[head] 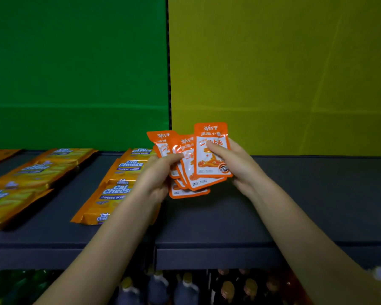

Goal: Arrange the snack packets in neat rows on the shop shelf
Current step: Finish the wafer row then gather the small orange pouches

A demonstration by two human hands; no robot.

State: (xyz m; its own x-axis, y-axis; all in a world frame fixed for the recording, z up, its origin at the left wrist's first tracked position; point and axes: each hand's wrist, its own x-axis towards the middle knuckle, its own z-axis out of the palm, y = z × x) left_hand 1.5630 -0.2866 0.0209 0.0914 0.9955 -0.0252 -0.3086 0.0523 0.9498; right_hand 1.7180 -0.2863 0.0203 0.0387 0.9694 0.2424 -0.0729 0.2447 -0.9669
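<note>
Forearms reach from the lower frame edge to mid-frame, where the left hand (156, 175) grips a fan of orange snack packets (191, 183) and the right hand (235, 166) pinches the upright front packet (209, 166), above the shelf (207, 216), right of the Cal Cheese rows (123, 190).

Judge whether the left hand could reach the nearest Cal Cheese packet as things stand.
Likely within reach: the Cal Cheese packet lies beside the left hand, nothing between. But that hand grips the orange packets, so it cannot grasp.

I am looking at a shop. A dark shelf (207, 219) carries rows of Cal Cheese wafer packs (121, 172). Bottles (185, 287) stand below.
</note>
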